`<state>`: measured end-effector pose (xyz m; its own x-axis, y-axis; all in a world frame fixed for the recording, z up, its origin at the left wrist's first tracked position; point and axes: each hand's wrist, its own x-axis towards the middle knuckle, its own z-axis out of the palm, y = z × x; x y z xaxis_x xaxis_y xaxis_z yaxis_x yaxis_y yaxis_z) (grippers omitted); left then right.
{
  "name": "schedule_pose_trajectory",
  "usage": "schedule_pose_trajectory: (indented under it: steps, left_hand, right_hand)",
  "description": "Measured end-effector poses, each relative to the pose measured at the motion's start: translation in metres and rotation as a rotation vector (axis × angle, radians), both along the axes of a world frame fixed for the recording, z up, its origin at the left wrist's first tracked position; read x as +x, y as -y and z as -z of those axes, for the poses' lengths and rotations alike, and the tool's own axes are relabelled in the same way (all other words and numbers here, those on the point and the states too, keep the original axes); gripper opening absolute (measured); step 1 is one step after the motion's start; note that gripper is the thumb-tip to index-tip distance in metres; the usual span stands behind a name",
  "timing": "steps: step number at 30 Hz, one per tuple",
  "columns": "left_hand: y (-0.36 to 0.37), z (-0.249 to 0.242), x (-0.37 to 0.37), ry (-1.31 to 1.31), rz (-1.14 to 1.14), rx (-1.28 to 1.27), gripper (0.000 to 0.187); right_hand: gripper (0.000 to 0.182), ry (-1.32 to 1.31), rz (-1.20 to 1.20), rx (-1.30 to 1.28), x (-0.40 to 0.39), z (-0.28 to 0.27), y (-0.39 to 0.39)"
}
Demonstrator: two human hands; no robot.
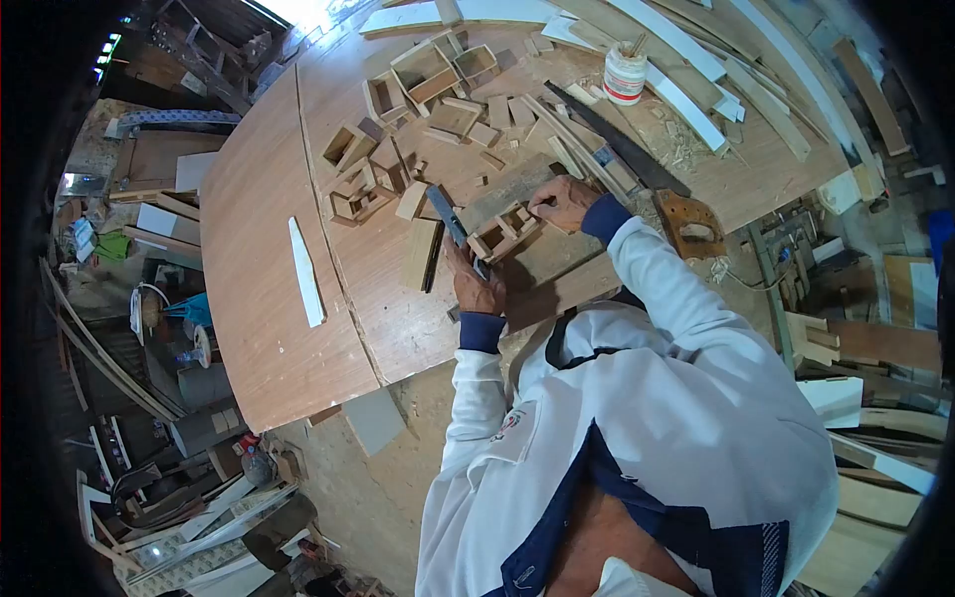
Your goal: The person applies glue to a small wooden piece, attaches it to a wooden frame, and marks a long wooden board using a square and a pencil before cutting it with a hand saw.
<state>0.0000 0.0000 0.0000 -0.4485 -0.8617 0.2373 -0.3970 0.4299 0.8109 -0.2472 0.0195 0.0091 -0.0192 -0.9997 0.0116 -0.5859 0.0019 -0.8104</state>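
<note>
My left hand (476,284) is closed around a long grey-blue tool (445,211) that looks like a stapler; the fingers hide part of it. Right of the tool, a small compartmented wooden frame (502,233) sits at a tilt on a board near the table's front edge. My right hand (565,203) is at the frame's far right end, its fingers bent together. What they pinch, if anything, is too small to make out. A wooden block with a dark edge (423,255) stands just left of my left hand.
Several small wooden boxes (426,72) and offcuts lie further back on the table (259,249). A handsaw (622,139) lies right of my right hand, handle towards me. Behind it stand a white glue tub (625,75) and long strips. A white strip (305,271) lies at left.
</note>
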Motion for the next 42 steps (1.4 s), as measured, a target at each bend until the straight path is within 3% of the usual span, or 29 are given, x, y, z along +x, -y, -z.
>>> schedule_pose_trajectory:
  steps: [8, 21, 23, 27, 30, 32, 42]
  left_hand:
    - [-0.005, -0.007, -0.004, 0.018, 0.000, -0.001, 0.089]
    - [0.003, -0.013, -0.002, 0.059, -0.012, -0.013, 0.092]
    - [0.008, -0.007, -0.002, 0.205, -0.028, -0.145, 0.092]
    - [0.017, 0.000, -0.003, 0.224, -0.021, -0.061, 0.090]
    - [0.015, -0.011, -0.005, 0.185, -0.019, 0.018, 0.093]
    - [0.012, -0.019, -0.006, 0.143, 0.003, 0.002, 0.097]
    - [0.000, -0.023, -0.001, 0.002, -0.007, 0.002, 0.096]
  right_hand:
    - [0.033, -0.076, 0.088, 0.141, 0.005, -0.013, 0.005]
    - [0.030, -0.125, 0.149, 0.132, 0.015, -0.002, 0.012]
    - [0.030, -0.131, 0.149, 0.108, 0.015, -0.003, 0.012]
    - [0.031, -0.140, 0.159, 0.079, 0.017, -0.003, 0.011]
    - [0.032, -0.150, 0.142, 0.065, 0.015, -0.011, 0.008]
    - [0.032, -0.133, 0.270, 0.069, 0.015, -0.021, 0.005]
    - [0.029, -0.150, 0.250, 0.047, 0.019, -0.030, 0.007]
